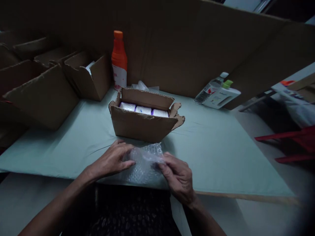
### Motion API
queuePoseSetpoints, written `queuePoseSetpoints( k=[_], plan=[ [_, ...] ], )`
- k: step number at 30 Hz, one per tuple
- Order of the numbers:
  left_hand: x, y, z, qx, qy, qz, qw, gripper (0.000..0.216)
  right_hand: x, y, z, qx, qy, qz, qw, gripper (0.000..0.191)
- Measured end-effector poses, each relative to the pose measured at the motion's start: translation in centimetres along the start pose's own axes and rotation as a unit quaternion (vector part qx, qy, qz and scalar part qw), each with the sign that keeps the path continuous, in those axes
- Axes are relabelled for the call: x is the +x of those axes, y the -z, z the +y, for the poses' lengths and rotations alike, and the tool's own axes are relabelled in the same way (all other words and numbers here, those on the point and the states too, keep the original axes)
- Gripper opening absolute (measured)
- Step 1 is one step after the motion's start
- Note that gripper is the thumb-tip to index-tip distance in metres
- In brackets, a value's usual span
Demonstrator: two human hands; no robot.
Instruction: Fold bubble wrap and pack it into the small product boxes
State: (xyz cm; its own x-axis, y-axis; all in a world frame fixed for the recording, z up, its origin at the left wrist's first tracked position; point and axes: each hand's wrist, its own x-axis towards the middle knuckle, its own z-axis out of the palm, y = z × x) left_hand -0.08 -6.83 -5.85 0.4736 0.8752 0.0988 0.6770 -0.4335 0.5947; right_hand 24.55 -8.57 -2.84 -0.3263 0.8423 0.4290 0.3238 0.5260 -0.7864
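Observation:
A sheet of clear bubble wrap (145, 162) lies at the near edge of the pale green work surface (216, 147). My left hand (112, 161) rests on its left side with fingers curled onto it. My right hand (178, 177) pinches its right edge. Just behind the wrap stands an open cardboard box (141, 126) holding three white packets (143, 109) side by side.
An orange bottle (119, 60) stands behind the box against a tall cardboard wall. Open empty cartons (49, 91) crowd the left. A clear bottle and a white green-capped bottle (219, 93) lie at the back right. Red bars (287, 141) sit off the right edge.

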Motion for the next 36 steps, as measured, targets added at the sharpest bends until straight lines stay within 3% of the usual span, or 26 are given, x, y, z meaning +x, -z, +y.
queuePoseSetpoints(
  k=[3, 7, 13, 18, 22, 25, 28, 31, 33, 36],
  plan=[
    [-0.7, -0.2, -1.8, 0.039, 0.036, -0.082, 0.995, 0.008, -1.5, 1.9, 1.3, -0.001, -0.095, 0.103, 0.99, 0.022],
    [-2.8, -0.7, -3.0, 0.041, 0.08, -0.084, 0.992, 0.014, -3.1, 3.8, 4.0, 0.0, -0.174, 0.247, 0.953, 0.024],
    [-4.3, -0.9, -2.7, 0.013, 0.124, -0.055, 0.991, 0.018, -3.4, 4.1, 6.3, 0.008, -0.187, 0.287, 0.94, 0.027],
    [-5.4, 0.1, -4.5, -0.053, 0.149, 0.01, 0.987, 0.029, -3.5, 4.3, 7.5, -0.002, -0.21, 0.281, 0.937, 0.032],
    [-6.9, 0.7, -5.7, -0.034, 0.177, 0.045, 0.983, 0.028, -3.7, 4.7, 8.1, -0.021, -0.24, 0.269, 0.933, 0.032],
    [-7.4, 0.6, -4.3, 0.002, 0.174, 0.13, 0.976, 0.028, -4.1, 5.0, 8.2, -0.045, -0.252, 0.261, 0.931, 0.032],
    [-6.9, -0.3, -1.3, -0.02, 0.13, 0.197, 0.971, 0.023, -4.5, 5.3, 7.3, -0.092, -0.237, 0.252, 0.934, 0.03],
    [-6.0, -1.6, 1.6, -0.115, 0.081, 0.159, 0.977, 0.019, -4.4, 4.2, 5.1, -0.125, -0.196, 0.213, 0.949, 0.024],
    [-5.7, -2.5, 2.8, -0.203, 0.1, 0.112, 0.968, 0.018, -3.9, 2.1, 3.2, -0.121, -0.154, 0.155, 0.968, 0.018],
    [-5.7, -3.6, 3.2, -0.376, 0.176, 0.071, 0.907, 0.034, -2.8, -2.4, 0.8, -0.075, -0.063, 0.016, 0.995, 0.017]
  ],
)
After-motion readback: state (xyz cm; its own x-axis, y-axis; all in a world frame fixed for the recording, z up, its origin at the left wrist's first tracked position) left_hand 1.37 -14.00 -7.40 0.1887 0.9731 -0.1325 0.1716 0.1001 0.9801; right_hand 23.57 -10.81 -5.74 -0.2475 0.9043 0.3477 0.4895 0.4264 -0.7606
